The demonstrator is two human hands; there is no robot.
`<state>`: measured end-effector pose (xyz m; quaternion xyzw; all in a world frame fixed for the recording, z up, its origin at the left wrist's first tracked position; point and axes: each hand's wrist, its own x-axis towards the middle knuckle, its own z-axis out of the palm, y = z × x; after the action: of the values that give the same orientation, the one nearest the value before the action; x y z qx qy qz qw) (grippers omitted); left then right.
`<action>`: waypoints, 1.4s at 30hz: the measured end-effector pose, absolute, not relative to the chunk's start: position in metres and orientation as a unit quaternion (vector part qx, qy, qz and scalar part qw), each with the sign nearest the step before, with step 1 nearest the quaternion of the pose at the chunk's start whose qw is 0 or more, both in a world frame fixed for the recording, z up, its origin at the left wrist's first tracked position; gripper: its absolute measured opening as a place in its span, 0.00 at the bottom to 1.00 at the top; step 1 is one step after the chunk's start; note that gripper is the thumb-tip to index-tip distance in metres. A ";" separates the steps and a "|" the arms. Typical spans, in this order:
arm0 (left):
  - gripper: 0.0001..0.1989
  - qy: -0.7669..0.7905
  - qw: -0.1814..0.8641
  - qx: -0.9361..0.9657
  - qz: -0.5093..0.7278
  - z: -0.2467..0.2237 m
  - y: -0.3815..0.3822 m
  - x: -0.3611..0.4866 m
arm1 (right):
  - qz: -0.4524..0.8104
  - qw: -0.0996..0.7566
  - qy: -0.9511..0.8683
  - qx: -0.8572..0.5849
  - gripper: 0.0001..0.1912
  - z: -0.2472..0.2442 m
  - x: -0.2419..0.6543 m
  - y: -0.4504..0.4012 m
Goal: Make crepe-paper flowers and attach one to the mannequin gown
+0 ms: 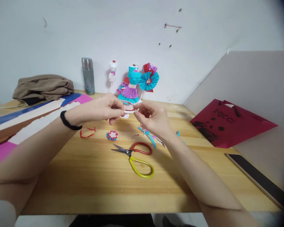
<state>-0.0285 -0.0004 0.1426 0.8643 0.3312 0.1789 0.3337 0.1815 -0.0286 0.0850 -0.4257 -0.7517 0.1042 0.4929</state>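
My left hand [107, 108] pinches one side of a thin white band with a red edge [129, 111], thumb against fingers. On its other side, the fingertips of my right hand [152, 116] close on the same band. Just behind my hands stands a small dress form [132, 85] in a turquoise and purple ruffled dress. Scissors [128, 152] with one red and one yellow handle lie open on the table nearer to me. A layered round flower [112, 135] in blue, red and pink sits beside them. My right hand partly hides some coloured scraps [151, 138].
A flask [88, 75], a bare white dress form [113, 71] and a turquoise pleated flower [149, 81] stand by the wall. Coloured sheets [49, 115] and brown cloth [44, 88] lie left, near a red strip [87, 133]. A red bag [227, 123] and phone [255, 176] are right.
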 end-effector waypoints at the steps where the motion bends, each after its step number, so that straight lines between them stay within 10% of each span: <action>1: 0.09 0.334 0.327 0.866 0.175 0.144 -0.002 -0.028 | 0.115 0.485 -0.752 -0.431 0.05 0.085 0.182 -0.028; 30: 0.12 0.343 0.352 0.851 0.185 0.148 -0.008 -0.024 | 0.031 0.483 -0.764 -0.426 0.05 0.082 0.181 -0.028; 42: 0.11 0.327 0.362 0.859 0.155 0.143 0.005 -0.036 | 0.230 0.503 -0.675 -0.489 0.07 0.093 0.191 -0.019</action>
<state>-0.0362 0.0053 0.1431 0.8590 0.3269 0.1551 0.3622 0.1905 -0.0185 0.0934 -0.4887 -0.6747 0.2305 0.5028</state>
